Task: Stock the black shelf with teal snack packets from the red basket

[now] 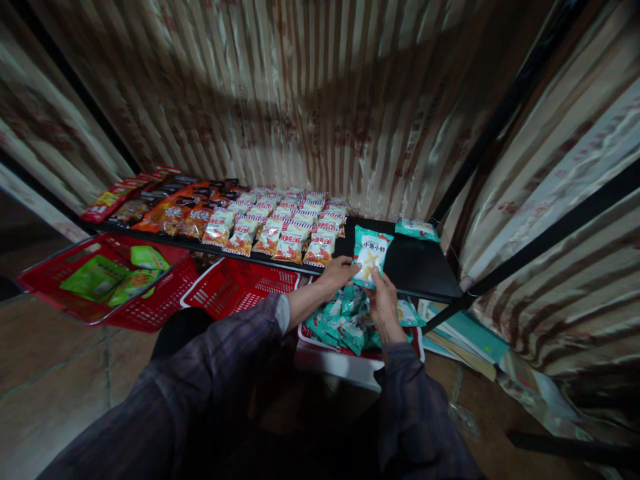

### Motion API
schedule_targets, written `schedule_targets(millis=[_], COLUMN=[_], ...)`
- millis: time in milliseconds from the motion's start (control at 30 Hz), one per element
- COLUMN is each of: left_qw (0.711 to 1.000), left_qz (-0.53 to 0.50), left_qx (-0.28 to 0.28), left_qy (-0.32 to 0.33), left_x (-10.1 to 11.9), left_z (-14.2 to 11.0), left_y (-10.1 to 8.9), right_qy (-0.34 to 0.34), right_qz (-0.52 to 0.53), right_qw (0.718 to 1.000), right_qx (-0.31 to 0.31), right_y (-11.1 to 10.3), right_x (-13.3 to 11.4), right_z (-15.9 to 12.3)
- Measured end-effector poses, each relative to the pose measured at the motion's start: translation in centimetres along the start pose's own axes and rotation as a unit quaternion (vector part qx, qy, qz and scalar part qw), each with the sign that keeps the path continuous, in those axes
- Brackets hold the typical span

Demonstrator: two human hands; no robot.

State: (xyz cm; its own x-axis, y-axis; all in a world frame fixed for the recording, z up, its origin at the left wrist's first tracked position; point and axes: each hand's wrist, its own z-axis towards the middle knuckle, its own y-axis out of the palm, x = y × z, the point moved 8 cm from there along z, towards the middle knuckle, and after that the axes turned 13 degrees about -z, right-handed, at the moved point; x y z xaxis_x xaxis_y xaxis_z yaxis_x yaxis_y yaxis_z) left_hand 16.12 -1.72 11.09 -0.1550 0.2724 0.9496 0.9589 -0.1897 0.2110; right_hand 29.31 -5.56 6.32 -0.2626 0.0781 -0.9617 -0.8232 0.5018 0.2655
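A teal and white snack bag [371, 247] is held upright above the front edge of the black shelf [417, 263]. My left hand [339, 275] grips its lower left corner with thumb and fingers. On its lower right side, my right hand [384, 300] is closed with the thumb across the front. Just below both hands, a red basket [333, 345] holds several similar teal bags [350, 330]. Another teal bag [417, 229] lies at the back right of the shelf.
Rows of white and orange snack bags [287, 240] fill the shelf's middle, with orange and red packets [173, 207] further left. One red basket [240, 283] stands below; another red basket [165, 303] holds green packets [95, 277]. Black posts [505, 100] and a striped curtain [310, 87] surround the shelf.
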Motion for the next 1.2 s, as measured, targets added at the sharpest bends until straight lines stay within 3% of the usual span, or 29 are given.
schedule_targets(millis=[700,967,1200], left_qw=[0.999,0.998,0.999], left_qz=[0.025,0.021,-0.004], left_qx=[0.021,0.042,0.002], left_qy=[0.041,0.050,0.041], left_x=[-0.6,-1.6,-1.4], left_z=[2.4,4.6,4.7], left_y=[-0.5,-0.4,-0.2], right_qy=[0.000,-0.012,-0.009], right_qz=[-0.011,-0.081,-0.140], right_qw=[1.000,0.997,0.989], right_qx=[-0.003,0.000,0.049], right_y=[0.2,-0.6,-1.3], right_x=[0.3,0.7,1.1], right_z=[0.8,1.6,2.2])
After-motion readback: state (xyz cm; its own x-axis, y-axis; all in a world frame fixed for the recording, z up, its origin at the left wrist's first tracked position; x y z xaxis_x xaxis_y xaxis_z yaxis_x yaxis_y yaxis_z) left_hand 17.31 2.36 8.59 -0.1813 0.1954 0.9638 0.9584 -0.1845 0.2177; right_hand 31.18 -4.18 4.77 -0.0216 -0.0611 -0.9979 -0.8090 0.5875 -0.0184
